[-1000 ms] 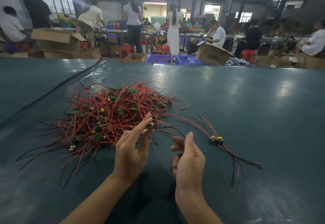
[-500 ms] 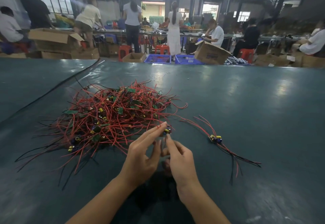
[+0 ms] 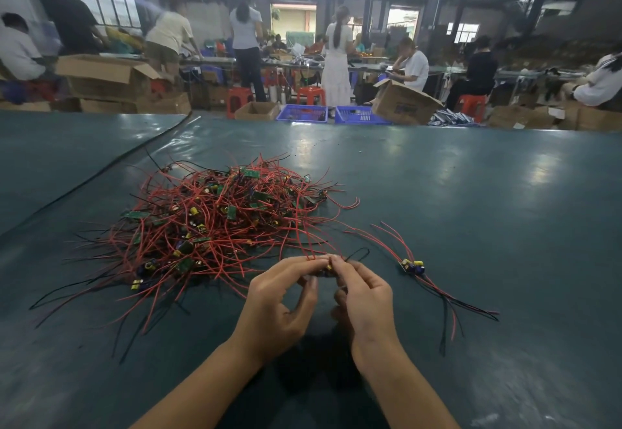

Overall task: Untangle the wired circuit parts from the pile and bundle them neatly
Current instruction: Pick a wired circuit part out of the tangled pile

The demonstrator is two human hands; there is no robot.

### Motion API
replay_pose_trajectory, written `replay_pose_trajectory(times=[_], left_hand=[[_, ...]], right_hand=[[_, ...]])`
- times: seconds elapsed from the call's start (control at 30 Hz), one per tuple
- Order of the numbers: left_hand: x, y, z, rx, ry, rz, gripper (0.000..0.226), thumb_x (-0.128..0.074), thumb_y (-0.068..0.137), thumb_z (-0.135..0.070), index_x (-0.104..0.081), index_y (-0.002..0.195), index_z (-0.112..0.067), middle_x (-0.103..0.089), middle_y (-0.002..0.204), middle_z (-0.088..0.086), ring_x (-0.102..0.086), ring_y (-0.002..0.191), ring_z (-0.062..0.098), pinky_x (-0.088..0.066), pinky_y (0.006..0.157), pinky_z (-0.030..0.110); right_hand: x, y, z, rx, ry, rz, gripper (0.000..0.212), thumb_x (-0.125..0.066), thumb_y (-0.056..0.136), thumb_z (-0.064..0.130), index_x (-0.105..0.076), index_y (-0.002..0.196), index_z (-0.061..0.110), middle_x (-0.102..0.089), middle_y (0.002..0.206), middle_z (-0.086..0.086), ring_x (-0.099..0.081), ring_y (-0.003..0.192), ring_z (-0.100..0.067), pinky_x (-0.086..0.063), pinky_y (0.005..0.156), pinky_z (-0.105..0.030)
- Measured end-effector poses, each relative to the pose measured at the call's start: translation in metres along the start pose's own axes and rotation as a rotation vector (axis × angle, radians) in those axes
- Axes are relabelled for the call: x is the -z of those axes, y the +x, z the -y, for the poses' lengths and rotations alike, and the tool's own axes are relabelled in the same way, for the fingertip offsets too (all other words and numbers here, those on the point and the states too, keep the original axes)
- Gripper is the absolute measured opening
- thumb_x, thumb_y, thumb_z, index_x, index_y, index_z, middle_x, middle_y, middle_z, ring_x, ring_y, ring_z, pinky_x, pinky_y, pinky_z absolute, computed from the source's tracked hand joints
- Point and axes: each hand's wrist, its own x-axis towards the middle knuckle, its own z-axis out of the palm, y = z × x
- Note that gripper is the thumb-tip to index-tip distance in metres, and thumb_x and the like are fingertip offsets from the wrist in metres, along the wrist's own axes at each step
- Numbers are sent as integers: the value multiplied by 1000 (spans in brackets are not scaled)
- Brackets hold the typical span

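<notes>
The pile (image 3: 215, 223) lay to the left on the table (image 3: 471, 210), and at its near right edge my left hand (image 3: 279, 297) and right hand (image 3: 363, 297) both pinched one small circuit part (image 3: 328, 265), its red wires (image 3: 313, 243) trailing back into the pile. I judged a slow, steady pull best, so nothing snagged. My grip hid most of it, and the loose parts (image 3: 412, 265) lay further right.
</notes>
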Motion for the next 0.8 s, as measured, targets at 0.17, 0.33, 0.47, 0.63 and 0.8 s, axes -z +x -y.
replay_pose_trajectory(times=[0.17,0.33,0.47,0.63,0.8], left_hand=[[-1,2,1,-7,26,-45,25,-55,90,-10,-71,108,-2,-68,104,2,-65,97,9,-54,81,23],[3,2,1,113,-45,-106,12,-55,89,-20,-62,95,-13,-67,87,-4,-66,76,13,-54,67,29],[5,1,4,231,-69,64,39,-47,94,-39,-64,70,-14,-63,64,-2,-61,60,14,-49,57,38],[4,5,1,517,-328,122,54,-50,87,-55,-71,71,-7,-70,68,10,-67,60,24,-53,61,38],[5,10,-1,663,-481,47,47,-62,77,-54,-73,65,-10,-66,59,10,-62,53,20,-51,57,28]], right_hand=[[0,2,2,19,44,-62,25,-64,93,37,-81,79,26,-45,71,-6,-36,49,-8,-34,47,-24],[2,3,4,40,133,-78,24,-64,92,34,-81,78,23,-47,56,9,-32,42,-5,-28,39,-19],[0,0,3,115,113,36,23,-62,93,32,-81,82,22,-48,63,0,-32,43,-5,-31,39,-18],[-8,-7,-2,208,-15,177,21,-62,92,28,-81,81,26,-72,66,5,-65,55,-2,-48,51,-12],[-10,-6,-4,230,-66,186,22,-62,93,25,-81,82,31,-77,79,-2,-73,75,-12,-56,65,-20]])
